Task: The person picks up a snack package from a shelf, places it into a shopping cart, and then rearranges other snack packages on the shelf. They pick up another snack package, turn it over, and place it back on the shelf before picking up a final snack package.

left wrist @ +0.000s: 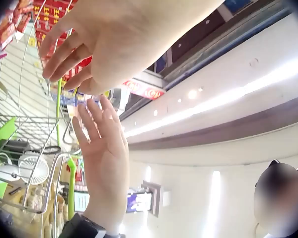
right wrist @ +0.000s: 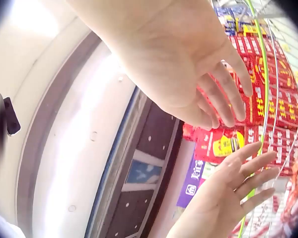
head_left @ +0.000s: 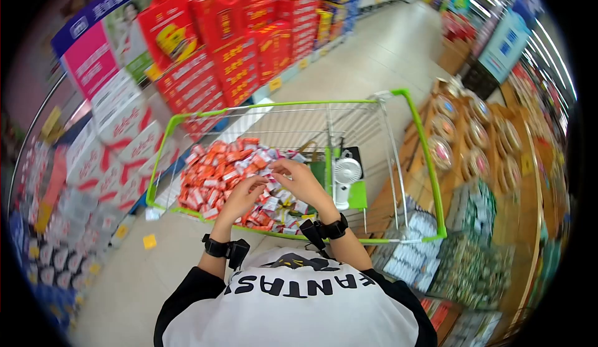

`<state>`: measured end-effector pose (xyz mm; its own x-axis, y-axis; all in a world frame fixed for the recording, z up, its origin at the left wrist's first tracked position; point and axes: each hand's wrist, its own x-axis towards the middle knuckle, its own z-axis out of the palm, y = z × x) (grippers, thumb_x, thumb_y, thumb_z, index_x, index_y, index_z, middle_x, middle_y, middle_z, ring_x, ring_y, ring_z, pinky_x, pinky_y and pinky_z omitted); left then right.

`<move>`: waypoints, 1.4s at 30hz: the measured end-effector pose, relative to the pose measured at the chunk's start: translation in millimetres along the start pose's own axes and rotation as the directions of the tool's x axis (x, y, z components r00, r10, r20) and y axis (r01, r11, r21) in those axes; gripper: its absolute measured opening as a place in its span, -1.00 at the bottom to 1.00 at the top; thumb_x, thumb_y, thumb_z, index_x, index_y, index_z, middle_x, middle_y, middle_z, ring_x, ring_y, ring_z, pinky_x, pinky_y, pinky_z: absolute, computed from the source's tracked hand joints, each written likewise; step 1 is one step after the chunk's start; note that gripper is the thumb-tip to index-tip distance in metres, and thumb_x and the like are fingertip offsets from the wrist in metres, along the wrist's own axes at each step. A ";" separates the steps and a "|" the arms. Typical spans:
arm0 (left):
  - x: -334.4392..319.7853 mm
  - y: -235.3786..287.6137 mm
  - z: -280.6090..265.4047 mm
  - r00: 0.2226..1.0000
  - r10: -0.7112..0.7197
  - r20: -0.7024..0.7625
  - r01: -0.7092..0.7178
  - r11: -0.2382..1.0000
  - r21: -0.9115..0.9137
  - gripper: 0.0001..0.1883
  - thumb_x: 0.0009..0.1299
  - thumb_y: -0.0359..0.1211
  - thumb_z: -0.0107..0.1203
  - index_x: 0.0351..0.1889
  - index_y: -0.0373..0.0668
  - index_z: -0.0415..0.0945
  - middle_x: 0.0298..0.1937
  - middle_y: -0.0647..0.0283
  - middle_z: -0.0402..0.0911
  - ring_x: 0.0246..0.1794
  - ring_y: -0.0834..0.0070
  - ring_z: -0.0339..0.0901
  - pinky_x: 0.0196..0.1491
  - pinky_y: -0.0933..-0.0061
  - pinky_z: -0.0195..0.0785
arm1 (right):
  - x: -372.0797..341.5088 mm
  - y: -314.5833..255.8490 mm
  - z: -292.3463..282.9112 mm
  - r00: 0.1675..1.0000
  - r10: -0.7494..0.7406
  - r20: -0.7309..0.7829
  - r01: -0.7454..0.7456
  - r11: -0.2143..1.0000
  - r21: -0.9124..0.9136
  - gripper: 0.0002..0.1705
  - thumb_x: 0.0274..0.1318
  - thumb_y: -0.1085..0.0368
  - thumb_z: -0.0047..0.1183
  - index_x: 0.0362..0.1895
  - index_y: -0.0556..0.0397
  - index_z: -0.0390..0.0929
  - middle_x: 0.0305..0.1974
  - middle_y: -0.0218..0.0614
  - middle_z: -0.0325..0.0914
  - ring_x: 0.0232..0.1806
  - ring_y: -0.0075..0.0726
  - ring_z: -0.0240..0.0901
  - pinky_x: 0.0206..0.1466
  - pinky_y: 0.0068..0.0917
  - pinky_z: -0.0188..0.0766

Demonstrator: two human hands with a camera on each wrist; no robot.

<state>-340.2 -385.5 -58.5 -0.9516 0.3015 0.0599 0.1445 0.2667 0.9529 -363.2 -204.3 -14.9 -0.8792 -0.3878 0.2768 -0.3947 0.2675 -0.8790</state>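
Note:
Both hands hover above a shopping cart [head_left: 268,103] with a green rim and metal wire sides. My left hand [head_left: 244,195] has its fingers loosely bent and nothing in them. Close beside it, my right hand [head_left: 299,180] is likewise bare, fingers spread and slightly curved. In the left wrist view the right palm [left wrist: 107,158] faces the left hand [left wrist: 97,42]. Below the hands lies a heap of small orange-and-white wrapped packets [head_left: 208,176], with pinkish and yellowish ones mixed in. A white handheld fan [head_left: 346,174] sits in the cart's right part, by a green panel [head_left: 357,196].
Red gift boxes [head_left: 233,76] are stacked along the left, with white-and-red cartons [head_left: 115,145] nearer. On the right, a wooden display shelf [head_left: 458,188] bears round packages [head_left: 441,151] and bagged goods [head_left: 473,263]. A pale tiled aisle [head_left: 380,51] runs ahead.

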 end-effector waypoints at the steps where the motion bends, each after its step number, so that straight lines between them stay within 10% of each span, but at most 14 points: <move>1: 11.2 3.6 6.6 0.997 0.024 0.067 -0.026 0.999 0.021 -0.79 0.26 -0.41 -0.10 -0.17 -0.28 0.38 -0.29 0.22 0.49 -0.28 0.52 0.44 -0.23 0.57 0.28 | -6.6 -1.2 -11.0 0.999 0.018 -0.044 -0.019 0.999 -0.030 -0.77 -0.06 0.41 -0.04 -0.23 0.17 0.41 -0.37 -0.23 0.49 -0.35 -0.38 0.44 -0.25 -0.52 0.35; 9: 59.9 18.8 48.4 0.897 0.232 0.377 -0.274 0.960 0.059 -0.77 0.24 -0.37 -0.05 -0.18 -0.27 0.37 -0.34 0.18 0.49 -0.33 0.46 0.44 -0.27 0.53 0.27 | -43.6 11.6 -35.7 0.907 0.137 -0.399 -0.150 0.989 -0.003 -0.79 -0.07 0.38 -0.06 -0.27 0.17 0.41 -0.40 -0.17 0.48 -0.36 -0.26 0.44 -0.30 -0.45 0.35; 27: 18.4 -26.2 73.7 0.621 0.161 0.767 -0.025 0.982 -0.186 -0.83 0.28 -0.44 -0.14 -0.23 -0.31 0.38 -0.32 0.22 0.50 -0.29 0.53 0.45 -0.21 0.58 0.27 | -138.9 -8.7 43.7 0.634 0.534 -0.559 -0.520 0.830 0.203 -0.80 0.01 0.37 -0.09 -0.23 0.16 0.39 -0.32 -0.23 0.50 -0.28 -0.42 0.45 -0.20 -0.53 0.35; 42: -73.3 36.3 169.4 0.239 0.254 0.937 0.060 0.959 -0.276 -0.78 0.27 -0.46 -0.15 -0.12 -0.28 0.32 -0.29 0.22 0.46 -0.27 0.52 0.43 -0.18 0.56 0.27 | -282.8 -70.4 63.6 0.371 0.368 -0.852 -0.505 0.851 0.148 -0.83 0.01 0.40 -0.13 -0.26 0.16 0.39 -0.39 -0.27 0.50 -0.36 -0.46 0.43 -0.28 -0.57 0.33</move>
<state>-219.3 -242.8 -78.7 0.0636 0.9977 -0.0222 0.0064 0.0218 0.9997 -69.8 -169.6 -56.0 -0.6992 0.7065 0.1098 0.1474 0.2927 -0.9448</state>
